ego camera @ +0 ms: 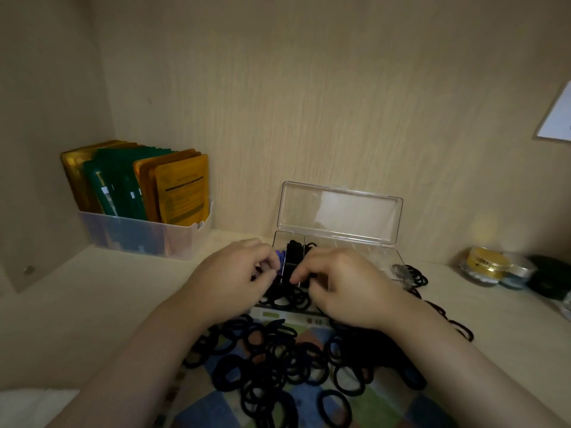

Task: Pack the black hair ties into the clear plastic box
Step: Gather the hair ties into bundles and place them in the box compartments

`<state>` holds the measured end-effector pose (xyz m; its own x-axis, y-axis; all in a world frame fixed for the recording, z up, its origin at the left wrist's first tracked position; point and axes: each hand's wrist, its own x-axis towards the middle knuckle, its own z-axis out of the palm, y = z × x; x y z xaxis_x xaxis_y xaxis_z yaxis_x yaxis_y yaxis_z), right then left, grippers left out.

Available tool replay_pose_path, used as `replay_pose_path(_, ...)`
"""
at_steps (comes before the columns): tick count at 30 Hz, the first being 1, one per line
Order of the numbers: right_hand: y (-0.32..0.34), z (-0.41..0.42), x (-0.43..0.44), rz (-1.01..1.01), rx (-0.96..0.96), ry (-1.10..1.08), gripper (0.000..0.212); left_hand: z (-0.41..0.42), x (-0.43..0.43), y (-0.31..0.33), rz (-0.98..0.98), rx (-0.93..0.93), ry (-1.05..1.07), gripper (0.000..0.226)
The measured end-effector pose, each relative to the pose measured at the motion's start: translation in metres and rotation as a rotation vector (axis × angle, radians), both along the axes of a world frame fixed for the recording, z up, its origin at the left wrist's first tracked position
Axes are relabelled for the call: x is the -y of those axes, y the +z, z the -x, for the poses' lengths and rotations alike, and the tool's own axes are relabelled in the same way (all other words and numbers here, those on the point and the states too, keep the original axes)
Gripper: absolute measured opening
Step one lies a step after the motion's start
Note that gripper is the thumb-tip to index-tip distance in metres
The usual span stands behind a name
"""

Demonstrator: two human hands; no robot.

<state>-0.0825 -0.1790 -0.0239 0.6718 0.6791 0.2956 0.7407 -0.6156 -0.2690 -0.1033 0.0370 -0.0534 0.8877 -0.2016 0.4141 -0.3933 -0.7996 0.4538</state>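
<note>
Loose black hair ties heap on patterned mat at shelf's near edge; soft, light, stretchy, so pinch any loop. Left hand and right hand curl fingers, pinching ties at clear plastic box left compartment, mid-shelf near back wall, lid up.

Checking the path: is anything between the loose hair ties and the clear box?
Nothing visible: the lid stands open, and the hair ties lie just before the clear box, where the left hand and right hand are.
</note>
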Motion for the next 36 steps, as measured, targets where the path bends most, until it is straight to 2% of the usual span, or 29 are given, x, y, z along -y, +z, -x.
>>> replay_pose_path(5,-0.010,0.014,-0.010,0.039,-0.176,0.089,0.025,0.015,-0.011,0.018,-0.098,-0.441,-0.072,0.010)
replay_pose_path(8,-0.010,0.015,-0.009,0.082,-0.243,0.083,0.028,0.020,-0.012,0.022,-0.110,-0.591,-0.106,0.011)
replay_pose_path(11,-0.009,0.016,-0.006,0.177,-0.338,0.089,0.042,0.025,-0.013,0.023,-0.152,-0.692,-0.083,0.015)
replay_pose_path(13,-0.013,0.017,-0.008,0.250,-0.314,0.098,0.043,0.025,-0.015,0.020,-0.244,-0.716,-0.047,0.026)
replay_pose_path(16,-0.021,0.017,-0.014,0.250,-0.227,0.095,0.030,0.023,-0.010,0.015,-0.283,-0.683,-0.020,0.023)
replay_pose_path(19,-0.026,0.015,-0.015,0.173,-0.219,0.057,0.015,0.020,-0.006,0.012,-0.272,-0.626,-0.014,0.013)
replay_pose_path(23,-0.024,0.008,-0.011,-0.041,-0.354,-0.050,0.013,0.018,-0.005,0.009,-0.242,-0.529,-0.021,0.006)
replay_pose_path(26,-0.018,0.002,-0.007,-0.180,-0.407,-0.095,0.015,0.016,-0.006,0.011,-0.148,-0.432,-0.038,0.008)
replay_pose_path(29,-0.011,0.003,-0.005,-0.254,-0.432,-0.071,0.022,0.018,-0.007,0.016,0.043,-0.488,-0.019,0.012)
replay_pose_path(32,0.000,0.009,-0.002,-0.181,-0.527,0.000,0.026,0.021,-0.009,0.019,0.122,-0.578,-0.020,0.017)
replay_pose_path(34,0.006,0.015,0.000,-0.041,-0.576,0.061,0.025,0.022,-0.012,0.021,0.067,-0.590,-0.021,0.017)
replay_pose_path(36,0.009,0.018,-0.001,0.075,-0.537,0.074,0.025,0.023,-0.017,0.025,0.037,-0.583,-0.015,0.015)
